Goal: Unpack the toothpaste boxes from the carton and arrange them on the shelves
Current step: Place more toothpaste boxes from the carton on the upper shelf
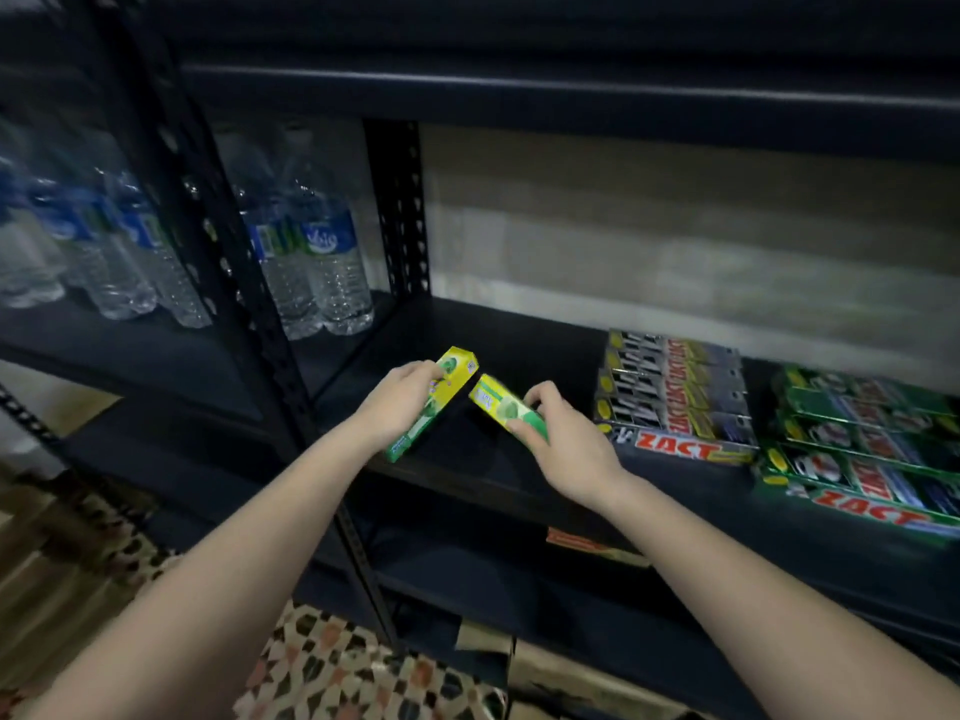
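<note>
Over the bare left part of the dark metal shelf (467,324), each hand grips one yellow-green toothpaste box: left hand (400,402) wraps left box (434,402), right hand (558,439) pinches right box (506,413). Placement step, by my read. Next: set both down beside the silver ZACT stack (675,392); green ZACT stack (862,444) sits further right.
</note>
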